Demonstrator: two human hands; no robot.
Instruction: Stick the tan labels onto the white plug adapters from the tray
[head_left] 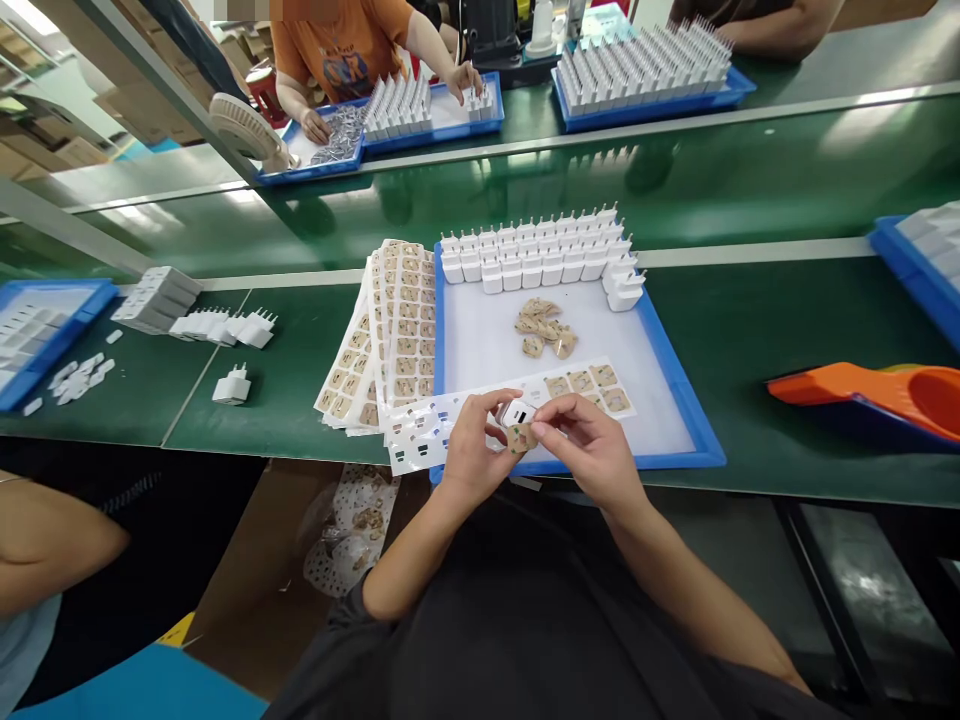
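Note:
My left hand (474,447) grips a small white charger plug (516,412) over the near edge of a blue tray (679,385). My right hand (589,442) pinches a small tan sticker (520,437) right against the plug. Beneath my hands lies a sticker sheet (581,382), partly peeled. In the tray, rows of white plugs (536,255) stand at the far side. A little heap of peeled tan backings (545,327) lies in the tray's middle.
A stack of sticker sheets (394,330) fans out left of the tray. Loose white plugs (225,327) sit further left beside another blue tray (45,335). An orange scoop (877,390) lies to the right. Across the green belt a person in orange works over more trays (420,115).

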